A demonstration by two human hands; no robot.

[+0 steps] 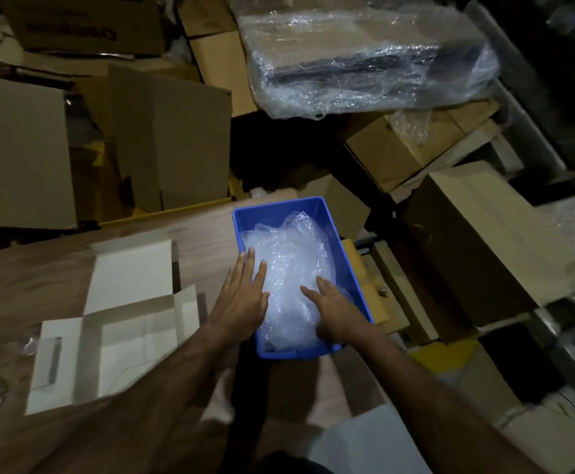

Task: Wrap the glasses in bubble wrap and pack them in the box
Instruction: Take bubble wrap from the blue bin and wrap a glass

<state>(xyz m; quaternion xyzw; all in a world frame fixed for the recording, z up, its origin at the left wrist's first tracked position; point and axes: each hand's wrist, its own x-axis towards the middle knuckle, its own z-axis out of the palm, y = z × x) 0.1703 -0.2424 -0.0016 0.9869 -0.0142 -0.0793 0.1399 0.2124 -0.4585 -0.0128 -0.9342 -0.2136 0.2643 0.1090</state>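
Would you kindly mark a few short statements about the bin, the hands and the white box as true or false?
1. The blue bin holds bubble wrap. True.
2. Both hands grip a glass above the table. False: the left hand and the right hand lie with straight fingers on the bubble wrap.
3. The white box lies open to the left of the bin. True.
4. The bin stands on the floor. False: it sits on the wooden table.
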